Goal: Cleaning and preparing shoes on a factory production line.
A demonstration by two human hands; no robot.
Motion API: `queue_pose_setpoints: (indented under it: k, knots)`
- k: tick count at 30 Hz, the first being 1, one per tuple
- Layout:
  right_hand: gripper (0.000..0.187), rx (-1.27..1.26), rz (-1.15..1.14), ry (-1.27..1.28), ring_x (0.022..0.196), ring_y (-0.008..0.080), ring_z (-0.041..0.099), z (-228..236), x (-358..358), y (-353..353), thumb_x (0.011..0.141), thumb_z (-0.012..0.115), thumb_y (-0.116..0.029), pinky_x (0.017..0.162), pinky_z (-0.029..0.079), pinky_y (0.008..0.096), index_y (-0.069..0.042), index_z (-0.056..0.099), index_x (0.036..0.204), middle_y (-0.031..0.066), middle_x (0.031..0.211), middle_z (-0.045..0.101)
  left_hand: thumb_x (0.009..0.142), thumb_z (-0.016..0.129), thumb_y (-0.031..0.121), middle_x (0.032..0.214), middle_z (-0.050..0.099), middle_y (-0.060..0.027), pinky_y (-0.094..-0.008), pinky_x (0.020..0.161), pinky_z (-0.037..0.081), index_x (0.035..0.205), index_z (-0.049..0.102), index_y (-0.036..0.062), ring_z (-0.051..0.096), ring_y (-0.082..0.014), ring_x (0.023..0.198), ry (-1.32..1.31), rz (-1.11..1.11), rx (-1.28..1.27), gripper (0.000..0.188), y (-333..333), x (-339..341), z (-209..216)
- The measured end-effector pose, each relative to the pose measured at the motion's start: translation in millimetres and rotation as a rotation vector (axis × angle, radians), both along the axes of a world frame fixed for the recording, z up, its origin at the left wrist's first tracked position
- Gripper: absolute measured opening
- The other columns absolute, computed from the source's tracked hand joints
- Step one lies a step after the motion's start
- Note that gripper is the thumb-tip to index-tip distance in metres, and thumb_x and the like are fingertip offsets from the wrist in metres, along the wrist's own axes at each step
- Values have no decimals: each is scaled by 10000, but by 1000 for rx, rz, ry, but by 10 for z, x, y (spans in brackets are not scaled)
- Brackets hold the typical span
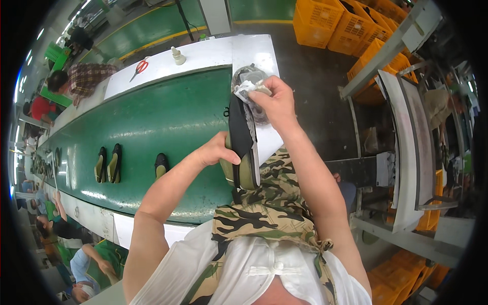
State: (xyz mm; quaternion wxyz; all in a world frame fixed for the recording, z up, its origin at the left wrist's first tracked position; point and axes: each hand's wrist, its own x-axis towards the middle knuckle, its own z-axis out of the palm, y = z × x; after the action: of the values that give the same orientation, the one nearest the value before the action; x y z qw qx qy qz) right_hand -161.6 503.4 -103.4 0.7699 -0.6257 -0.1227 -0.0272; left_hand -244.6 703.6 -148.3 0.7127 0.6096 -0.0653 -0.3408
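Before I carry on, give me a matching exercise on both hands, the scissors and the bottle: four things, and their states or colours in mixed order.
Things
1. Left hand
2. Right hand
3. Scissors
4. Bottle

States or colours
A. Red handles
B. Pinching crumpled white material
C. Standing upright on the white ledge
D. Gripping black-and-olive footwear

Pairs: 1-D, 2-B, 3-A, 4-C.

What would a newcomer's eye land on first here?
Probably the black-and-olive footwear held in the left hand at the center, with a crumpled white wad in the right hand by its far end. Next, the broad green work surface to the left, with more shoes on it. Then the bright orange crates at the upper right.
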Motion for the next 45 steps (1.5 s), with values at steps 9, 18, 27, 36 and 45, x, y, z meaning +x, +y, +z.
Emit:
queue_pose_setpoints:
  k: [9,18,27,36,45]
  knots:
    - [154,-38,185,10,731,58,538,-116,-163,-299,781,718,-40,655,438,221,-42,564,776,6,790,615,554,717,143,1132,618,-158,-383,917,502,1265,472,-42,628,-273,1014,154,48,-190,774,-168,63,145]
    - [164,136,368,85,789,103,588,-320,-431,-952,779,720,-28,678,474,251,-34,556,774,64,881,641,654,666,179,1172,594,-176,-438,926,504,1278,450,-34,617,-322,1027,140,163,-266,694,-491,313,96]
    - [151,225,103,12,735,78,565,-518,-665,-2137,743,725,-63,658,456,241,-38,584,791,6,786,611,686,670,109,1095,622,-165,-420,937,497,1206,505,-47,620,-301,1009,17,201,-267,568,-1426,776,316]
    - [172,357,-370,102,677,43,509,-984,-1112,-2841,711,737,-27,580,415,228,-52,575,762,-29,703,560,645,687,92,1068,613,-123,-373,908,485,1190,518,-37,600,-267,1000,-258,15,44,585,-2772,768,524]
    - [145,1179,-620,238,643,132,563,-1810,-1624,-3336,745,691,-33,579,442,276,-22,582,840,55,774,602,639,770,23,1004,634,-100,-328,831,508,1120,536,-41,622,-207,885,-520,-247,286,539,-4235,908,596]
